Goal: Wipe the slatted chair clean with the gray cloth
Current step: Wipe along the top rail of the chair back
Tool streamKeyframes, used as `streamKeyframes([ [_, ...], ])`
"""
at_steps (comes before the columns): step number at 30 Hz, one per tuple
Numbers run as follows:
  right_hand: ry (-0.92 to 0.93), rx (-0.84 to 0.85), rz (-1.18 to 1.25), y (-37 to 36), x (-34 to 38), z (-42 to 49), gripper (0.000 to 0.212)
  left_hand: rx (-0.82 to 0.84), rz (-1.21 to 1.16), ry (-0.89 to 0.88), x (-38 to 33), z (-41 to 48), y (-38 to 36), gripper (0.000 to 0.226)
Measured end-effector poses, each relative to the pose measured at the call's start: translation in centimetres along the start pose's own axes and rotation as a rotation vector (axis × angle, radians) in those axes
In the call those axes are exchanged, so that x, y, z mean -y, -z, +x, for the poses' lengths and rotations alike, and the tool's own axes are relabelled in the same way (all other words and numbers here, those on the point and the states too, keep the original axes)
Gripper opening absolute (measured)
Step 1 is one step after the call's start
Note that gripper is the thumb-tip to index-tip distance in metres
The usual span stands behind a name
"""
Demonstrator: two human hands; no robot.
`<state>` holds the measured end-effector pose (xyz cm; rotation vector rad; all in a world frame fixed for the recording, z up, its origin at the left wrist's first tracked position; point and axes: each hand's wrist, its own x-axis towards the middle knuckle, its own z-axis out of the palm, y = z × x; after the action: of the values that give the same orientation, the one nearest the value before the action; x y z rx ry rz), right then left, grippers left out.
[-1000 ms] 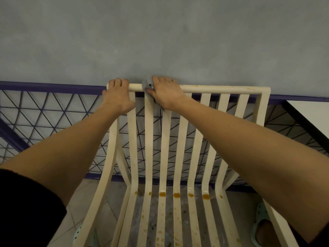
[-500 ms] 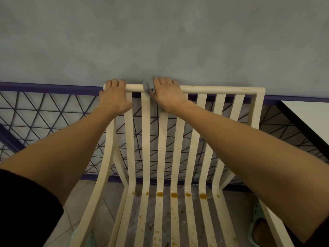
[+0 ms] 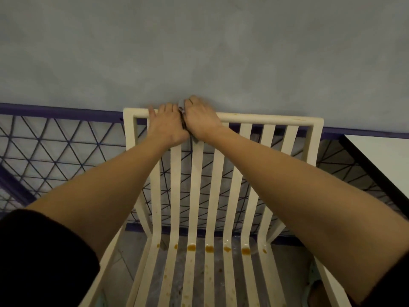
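- head view: right hand (image 3: 202, 120) clenched round the gray cloth (image 3: 181, 105) on the top rail (image 3: 265, 119) of the slatted chair (image 3: 218, 173); only a small wad of cloth shows, poking out at the thumb side of that grip, the rest hidden under the palm
- left hand (image 3: 167, 125) sits just left of the cloth grip, touching the right hand; fingers laid over the rail, only loosely bent as far as I can see; reads as a bracing rest, not a clench; what the fingertips do behind the rail cannot be told
- cloth is at the rail, left of its middle; most of the rail runs off to the right of the grip, unwiped as far as I can judge
- well below the grip, at the bend where back meets seat, brown stains (image 3: 209, 248) sit on several slats; smaller specks lower down on the seat slats; judged: the bulk of the job is still ahead
- risks: hands are crowded together, so a stroke leftward would jam the cloth into the left hand; cloth is bunched small, so it may skip the rail's underside or slip out of the grip
- chair stands by a blue mesh railing (image 3: 55, 151); hard push on the rail could tip or slide it back; wet-looking stains could smear across slats if the cloth is not refolded
- white desk (image 3: 380, 156) corner off to the right of the grip
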<state>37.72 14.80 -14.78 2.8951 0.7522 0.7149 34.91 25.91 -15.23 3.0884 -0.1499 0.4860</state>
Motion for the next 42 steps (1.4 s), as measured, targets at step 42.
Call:
streamKeyframes([
  [42,-0.481,0.228,0.334,2.4,-1.6,2.2,0.021,0.029,0.001,-0.045,0.6,0.5,0.0,0.059],
])
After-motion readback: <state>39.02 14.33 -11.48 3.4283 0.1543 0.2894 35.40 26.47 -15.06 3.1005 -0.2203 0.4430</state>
